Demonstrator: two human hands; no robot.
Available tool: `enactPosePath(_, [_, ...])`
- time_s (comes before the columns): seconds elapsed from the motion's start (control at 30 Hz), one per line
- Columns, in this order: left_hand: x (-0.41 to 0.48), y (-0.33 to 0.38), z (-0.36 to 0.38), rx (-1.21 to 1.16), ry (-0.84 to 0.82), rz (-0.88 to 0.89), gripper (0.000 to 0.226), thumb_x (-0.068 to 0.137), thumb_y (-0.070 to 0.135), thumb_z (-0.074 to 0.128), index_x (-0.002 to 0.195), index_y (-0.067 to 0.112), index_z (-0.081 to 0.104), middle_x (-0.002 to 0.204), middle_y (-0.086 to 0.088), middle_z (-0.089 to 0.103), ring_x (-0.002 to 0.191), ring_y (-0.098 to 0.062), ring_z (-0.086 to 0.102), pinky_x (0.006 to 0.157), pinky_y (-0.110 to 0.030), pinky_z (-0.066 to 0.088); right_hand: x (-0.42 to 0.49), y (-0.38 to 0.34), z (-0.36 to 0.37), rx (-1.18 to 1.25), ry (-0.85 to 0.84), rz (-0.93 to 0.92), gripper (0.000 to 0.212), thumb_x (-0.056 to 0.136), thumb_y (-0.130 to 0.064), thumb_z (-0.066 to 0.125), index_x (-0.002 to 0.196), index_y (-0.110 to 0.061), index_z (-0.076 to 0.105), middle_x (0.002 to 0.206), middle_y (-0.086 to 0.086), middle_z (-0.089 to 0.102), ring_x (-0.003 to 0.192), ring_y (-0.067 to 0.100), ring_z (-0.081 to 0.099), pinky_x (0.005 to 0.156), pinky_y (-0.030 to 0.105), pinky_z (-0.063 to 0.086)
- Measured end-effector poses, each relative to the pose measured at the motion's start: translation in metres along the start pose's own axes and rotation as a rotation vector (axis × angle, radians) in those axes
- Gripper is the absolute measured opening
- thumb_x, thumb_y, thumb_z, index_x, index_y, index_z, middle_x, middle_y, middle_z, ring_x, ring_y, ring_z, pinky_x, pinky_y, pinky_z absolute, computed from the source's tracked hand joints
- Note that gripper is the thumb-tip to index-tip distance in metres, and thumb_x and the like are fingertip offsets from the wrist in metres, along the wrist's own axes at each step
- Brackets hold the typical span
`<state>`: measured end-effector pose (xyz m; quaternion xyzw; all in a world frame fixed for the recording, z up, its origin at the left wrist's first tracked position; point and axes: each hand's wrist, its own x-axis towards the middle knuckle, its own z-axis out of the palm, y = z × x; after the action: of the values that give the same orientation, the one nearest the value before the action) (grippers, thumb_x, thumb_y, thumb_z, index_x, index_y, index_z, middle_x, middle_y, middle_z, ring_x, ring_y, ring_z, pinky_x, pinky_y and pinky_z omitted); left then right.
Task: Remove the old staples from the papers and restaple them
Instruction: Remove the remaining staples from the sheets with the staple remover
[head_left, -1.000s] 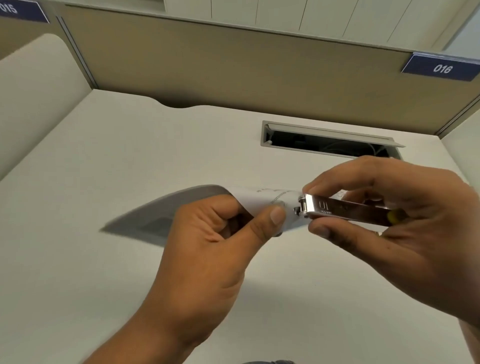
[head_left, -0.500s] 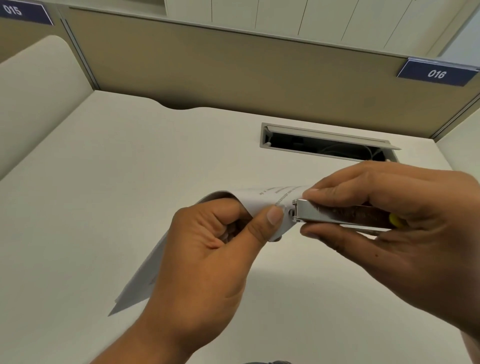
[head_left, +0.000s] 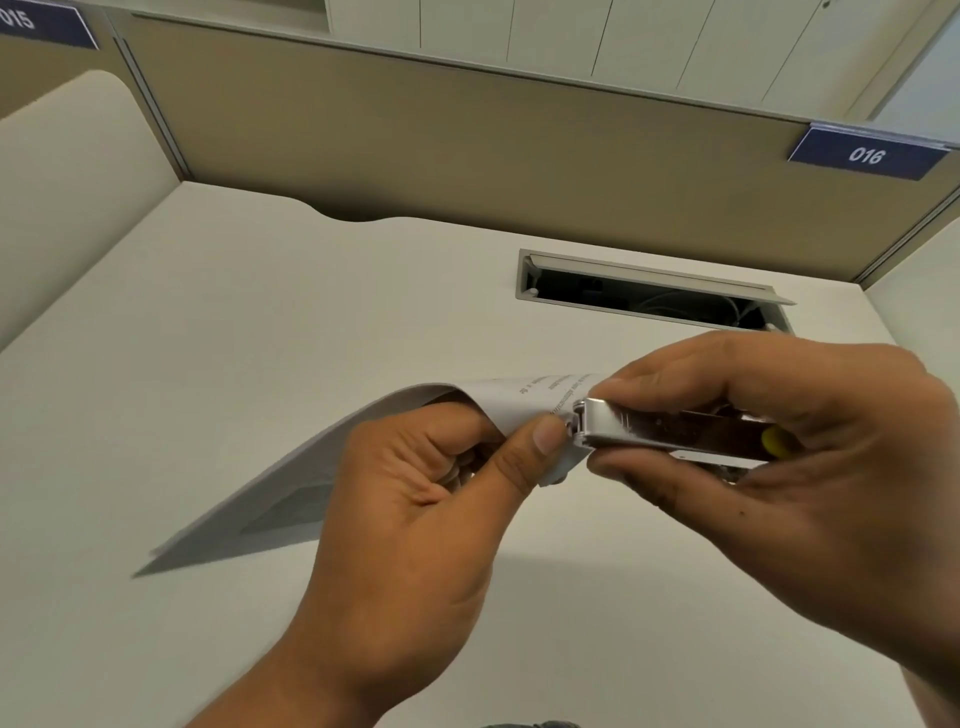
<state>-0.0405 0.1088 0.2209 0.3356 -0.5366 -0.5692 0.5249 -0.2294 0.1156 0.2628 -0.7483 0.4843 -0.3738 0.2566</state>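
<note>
My left hand (head_left: 421, 525) pinches the corner of a thin bundle of white papers (head_left: 291, 488) between thumb and curled fingers, above the desk. The sheets bend over my fingers and hang down to the left, free edge near the desk. My right hand (head_left: 810, 467) grips a shiny metal stapler (head_left: 670, 428) with a yellow part at its rear, thumb below and fingers on top. The stapler's front tip touches the paper corner right beside my left thumb. The staple itself is hidden.
The pale desk (head_left: 208, 322) stretches ahead to a beige partition (head_left: 467, 150). An open cable slot (head_left: 649, 296) with wires lies at the back right. A blue label reading 016 (head_left: 865, 155) hangs on the partition's right end.
The hanging end of the papers swung down toward the desk and then rose a little. Both hands stay together, with the stapler's tip still at the paper corner.
</note>
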Motion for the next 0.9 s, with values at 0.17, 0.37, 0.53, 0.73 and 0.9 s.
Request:
enactPosePath(0.17, [0.002,-0.005,0.001,-0.068,0.015,0.038,0.013,0.082,0.016,0.069,0.089,0.017,0.080,0.086,0.005,0.079,0.088,-0.011,0.072,0.078,-0.015,0.053,-0.001,0.001,0.005,0.171,0.034,0.092,0.024,0.074,-0.018,0.083,0.091,-0.031,0.073,0.090,-0.018,0.074,0.090,0.009,0.072,0.076,0.030,0.060])
enactPosePath(0.37, [0.004,-0.010,0.001,-0.171,-0.006,0.015,0.018,0.084,0.015,0.065,0.095,0.010,0.079,0.093,-0.006,0.078,0.092,-0.018,0.071,0.081,-0.020,0.052,0.002,-0.012,0.018,0.233,0.167,0.108,0.025,0.062,-0.024,0.086,0.083,-0.022,0.075,0.075,-0.015,0.076,0.064,0.007,0.074,0.055,0.012,0.054])
enactPosePath(0.53, [0.005,-0.012,0.002,-0.195,-0.002,0.003,0.020,0.084,0.014,0.065,0.099,0.009,0.078,0.098,-0.006,0.077,0.095,-0.021,0.070,0.084,-0.022,0.052,0.003,-0.006,0.024,0.521,0.151,0.209,0.031,0.063,-0.038,0.082,0.085,-0.017,0.078,0.070,0.001,0.077,0.058,0.017,0.072,0.047,0.015,0.048])
enactPosePath(0.73, [0.008,-0.012,0.004,-0.220,0.010,-0.017,0.024,0.083,0.016,0.066,0.102,0.007,0.077,0.098,-0.005,0.076,0.087,-0.016,0.066,0.077,-0.021,0.050,0.003,-0.007,0.028,0.711,0.169,0.352,0.012,0.059,-0.027,0.072,0.068,-0.023,0.079,0.062,0.007,0.073,0.050,0.017,0.067,0.039,0.020,0.041])
enactPosePath(0.9, [0.008,-0.013,0.007,-0.229,0.009,-0.051,0.026,0.079,0.015,0.068,0.103,0.014,0.078,0.107,-0.003,0.077,0.103,-0.018,0.071,0.084,-0.019,0.053,0.004,-0.009,0.031,0.798,0.169,0.450,0.013,0.057,-0.028,0.070,0.063,-0.019,0.077,0.060,0.008,0.071,0.047,0.015,0.062,0.038,0.020,0.039])
